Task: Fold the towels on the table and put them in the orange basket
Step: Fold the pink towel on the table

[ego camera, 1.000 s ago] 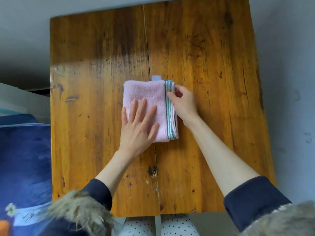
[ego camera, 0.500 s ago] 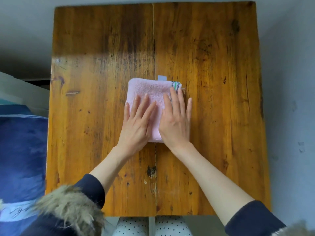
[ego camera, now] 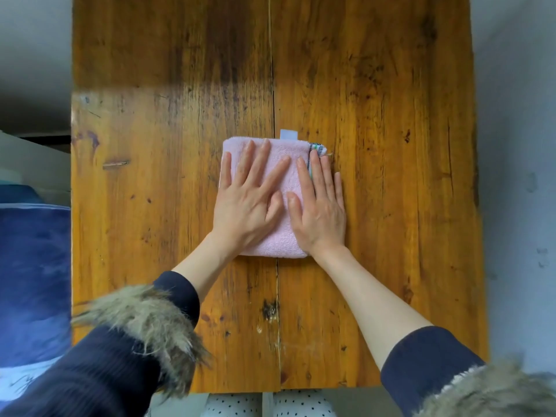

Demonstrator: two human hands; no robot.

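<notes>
Pink folded towel (ego camera: 282, 164), left hand (ego camera: 249, 203), right hand (ego camera: 322, 212) pressing flat

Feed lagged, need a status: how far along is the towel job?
Done: the pink towel lies folded into a compact rectangle on the table. In hand: left hand and right hand press it flat. Left: moving it to the basket, which isn't in view.

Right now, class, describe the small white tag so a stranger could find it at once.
Start at the wooden table and find the folded pink towel under both hands. The white tag pokes out from the towel's far edge, beside the table's middle seam, the only white bit there.
</notes>
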